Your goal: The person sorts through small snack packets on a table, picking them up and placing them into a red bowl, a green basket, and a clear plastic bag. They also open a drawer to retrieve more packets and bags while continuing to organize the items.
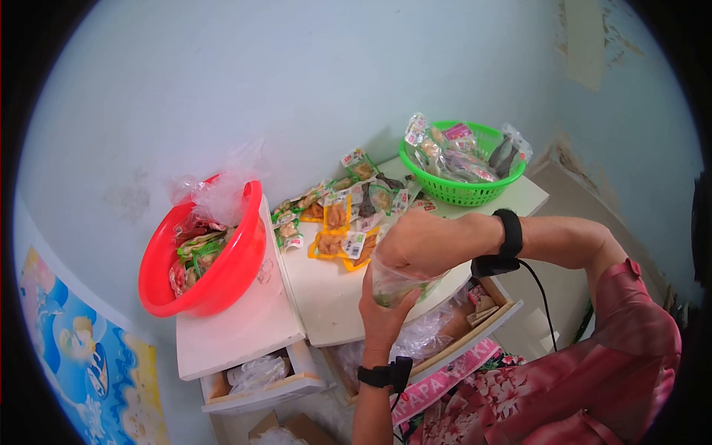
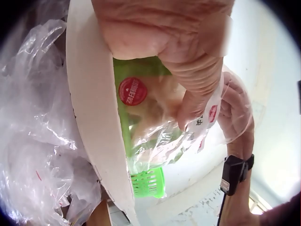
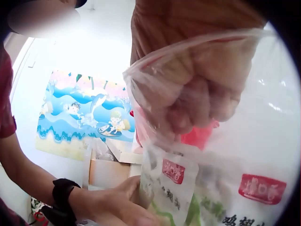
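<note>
The clear plastic bag (image 1: 393, 285) hung over the worktop (image 1: 326, 293) edge, at about five o'clock from the loose snack packets (image 1: 348, 215). The left hand (image 1: 383, 315) cupped it from below, fingers curled round its base; the right hand (image 1: 419, 245) had its fingers bunched tight on the gathered mouth. The film looked thin, soft and slippery — light, with only a few sealed packets inside. It would likely crumple anywhere, so the gathered neck seemed the surest hold, with support under the sagging bottom.
</note>
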The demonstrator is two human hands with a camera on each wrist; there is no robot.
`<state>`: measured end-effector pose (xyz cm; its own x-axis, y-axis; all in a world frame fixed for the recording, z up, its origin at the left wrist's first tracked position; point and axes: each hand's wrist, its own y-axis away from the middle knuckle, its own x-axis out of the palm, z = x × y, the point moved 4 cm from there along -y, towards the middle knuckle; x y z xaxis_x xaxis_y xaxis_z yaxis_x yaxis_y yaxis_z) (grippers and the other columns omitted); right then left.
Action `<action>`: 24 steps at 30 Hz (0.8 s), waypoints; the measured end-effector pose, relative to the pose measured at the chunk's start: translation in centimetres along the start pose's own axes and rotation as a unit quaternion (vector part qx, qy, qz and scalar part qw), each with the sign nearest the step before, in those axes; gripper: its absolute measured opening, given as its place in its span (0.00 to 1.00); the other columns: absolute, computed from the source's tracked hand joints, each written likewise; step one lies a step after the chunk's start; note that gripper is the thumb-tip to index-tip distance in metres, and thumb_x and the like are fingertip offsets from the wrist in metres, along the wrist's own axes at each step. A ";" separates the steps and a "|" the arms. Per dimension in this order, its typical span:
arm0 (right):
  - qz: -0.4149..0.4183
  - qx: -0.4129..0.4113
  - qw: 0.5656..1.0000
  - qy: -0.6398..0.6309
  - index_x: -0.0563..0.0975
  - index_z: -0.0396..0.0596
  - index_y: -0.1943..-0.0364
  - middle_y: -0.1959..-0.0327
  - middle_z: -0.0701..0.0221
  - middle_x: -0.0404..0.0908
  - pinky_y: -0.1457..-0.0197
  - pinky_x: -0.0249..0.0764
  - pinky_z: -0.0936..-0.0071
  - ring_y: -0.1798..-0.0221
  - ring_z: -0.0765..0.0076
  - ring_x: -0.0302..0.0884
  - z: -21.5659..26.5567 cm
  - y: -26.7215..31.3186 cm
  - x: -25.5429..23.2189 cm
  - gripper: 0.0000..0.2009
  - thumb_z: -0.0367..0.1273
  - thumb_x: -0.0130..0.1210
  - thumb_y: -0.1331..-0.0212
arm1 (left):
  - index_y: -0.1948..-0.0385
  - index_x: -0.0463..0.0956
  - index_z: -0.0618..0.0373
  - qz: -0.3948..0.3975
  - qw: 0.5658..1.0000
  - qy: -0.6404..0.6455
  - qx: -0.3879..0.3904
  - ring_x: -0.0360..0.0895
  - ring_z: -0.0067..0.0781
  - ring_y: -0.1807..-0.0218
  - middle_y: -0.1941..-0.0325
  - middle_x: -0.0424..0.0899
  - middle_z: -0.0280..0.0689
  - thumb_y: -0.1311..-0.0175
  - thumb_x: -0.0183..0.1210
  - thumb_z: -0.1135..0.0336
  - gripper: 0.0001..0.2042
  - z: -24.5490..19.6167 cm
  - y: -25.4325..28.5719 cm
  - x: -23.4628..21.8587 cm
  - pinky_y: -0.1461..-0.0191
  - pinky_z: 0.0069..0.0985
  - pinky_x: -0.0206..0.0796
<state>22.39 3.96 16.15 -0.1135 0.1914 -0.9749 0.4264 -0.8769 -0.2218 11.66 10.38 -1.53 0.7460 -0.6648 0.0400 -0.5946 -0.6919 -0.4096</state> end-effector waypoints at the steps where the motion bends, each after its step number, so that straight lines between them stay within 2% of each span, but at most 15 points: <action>1: -0.020 0.003 1.000 -0.017 0.80 0.43 0.76 0.75 0.57 0.82 0.68 0.75 0.52 0.69 0.43 0.82 0.0 -0.2 0.1 0.05 0.30 0.62 0.54 | 0.31 0.67 0.65 -0.001 1.000 0.013 -0.019 0.81 0.32 0.42 0.41 0.83 0.45 0.50 0.80 0.65 0.42 0.0 0.1 0.0 0.39 0.30 0.75; 3: -0.052 -0.002 0.998 -0.029 0.80 0.45 0.75 0.76 0.59 0.81 0.69 0.74 0.53 0.70 0.44 0.81 -0.3 0.1 1.0 0.05 0.30 0.63 0.53 | 0.33 0.69 0.65 -0.001 0.998 0.037 -0.056 0.82 0.32 0.44 0.42 0.84 0.44 0.50 0.81 0.65 0.40 -0.1 0.2 0.1 0.40 0.30 0.75; 5: -0.077 -0.024 0.997 -0.018 0.79 0.47 0.73 0.76 0.61 0.80 0.71 0.73 0.54 0.71 0.46 0.81 -1.2 0.5 2.5 0.06 0.32 0.63 0.50 | 0.37 0.73 0.65 0.003 0.998 0.008 -0.065 0.83 0.32 0.46 0.46 0.86 0.43 0.50 0.81 0.65 0.37 0.0 0.1 0.0 0.42 0.30 0.76; 9: -0.030 0.044 0.997 -0.056 0.81 0.47 0.73 0.73 0.61 0.83 0.67 0.74 0.54 0.69 0.46 0.81 -1.7 0.7 1.5 0.04 0.31 0.61 0.49 | 0.46 0.79 0.65 -0.018 0.998 -0.021 -0.056 0.84 0.30 0.52 0.53 0.89 0.40 0.50 0.81 0.67 0.29 0.7 -0.1 0.0 0.46 0.29 0.77; 11: -0.002 0.081 0.993 -0.089 0.82 0.47 0.71 0.73 0.63 0.83 0.66 0.75 0.54 0.69 0.48 0.81 -1.8 0.9 -0.1 0.05 0.33 0.61 0.46 | 0.46 0.79 0.66 -0.021 0.998 0.015 -0.062 0.84 0.29 0.52 0.53 0.89 0.40 0.48 0.80 0.69 0.27 0.2 0.0 0.2 0.46 0.28 0.77; 14: -0.072 0.077 0.987 -0.118 0.83 0.45 0.64 0.69 0.64 0.84 0.62 0.77 0.59 0.65 0.51 0.82 -3.0 1.7 -2.7 0.05 0.31 0.61 0.38 | 0.47 0.80 0.67 -0.022 0.997 0.044 -0.062 0.84 0.27 0.52 0.51 0.89 0.40 0.47 0.79 0.70 0.25 -0.1 -0.1 0.4 0.46 0.27 0.77; 15: -0.128 0.060 0.984 -0.113 0.84 0.44 0.62 0.68 0.64 0.84 0.60 0.78 0.62 0.65 0.53 0.83 -3.0 2.2 -4.0 0.06 0.32 0.62 0.36 | 0.47 0.80 0.67 -0.022 0.997 0.048 -0.060 0.84 0.26 0.52 0.51 0.89 0.40 0.46 0.78 0.71 0.25 -0.1 -0.1 0.3 0.46 0.27 0.77; 16: -0.154 0.091 0.973 -0.149 0.84 0.43 0.59 0.63 0.65 0.86 0.56 0.79 0.63 0.61 0.58 0.84 -3.3 2.8 -4.7 0.09 0.35 0.65 0.35 | 0.46 0.80 0.67 -0.018 0.997 0.046 -0.064 0.84 0.27 0.51 0.50 0.89 0.41 0.46 0.77 0.72 0.25 -0.3 -0.2 0.3 0.45 0.27 0.77; 18: -0.150 0.114 0.965 -0.181 0.81 0.46 0.44 0.47 0.64 0.85 0.43 0.79 0.61 0.46 0.58 0.83 -3.4 4.3 -6.1 0.22 0.40 0.70 0.39 | 0.45 0.79 0.68 -0.012 0.996 0.041 -0.072 0.84 0.28 0.50 0.48 0.88 0.41 0.45 0.76 0.76 0.24 -0.5 -0.1 0.3 0.44 0.27 0.76; 21: -0.150 0.084 0.973 -0.152 0.69 0.53 0.28 0.29 0.60 0.72 0.31 0.73 0.56 0.29 0.54 0.72 -3.8 6.8 -5.0 0.43 0.50 0.75 0.48 | 0.46 0.79 0.68 -0.006 0.996 0.059 -0.071 0.84 0.28 0.50 0.49 0.88 0.41 0.45 0.76 0.75 0.24 -1.0 -0.1 0.5 0.44 0.26 0.76; 24: -0.114 0.106 0.967 -0.202 0.57 0.59 0.20 0.22 0.60 0.62 0.22 0.64 0.55 0.22 0.51 0.63 -4.8 8.5 -2.0 0.55 0.50 0.78 0.53 | 0.48 0.81 0.67 0.002 0.996 0.059 -0.072 0.84 0.25 0.51 0.51 0.89 0.40 0.44 0.77 0.74 0.22 -1.0 -0.2 0.6 0.45 0.25 0.76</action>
<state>30.53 -1.82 16.16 -0.5426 0.2408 -0.8047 0.1596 -0.9110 -0.3802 11.92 9.80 -0.53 0.7081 -0.6902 0.1493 -0.6407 -0.7168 -0.2753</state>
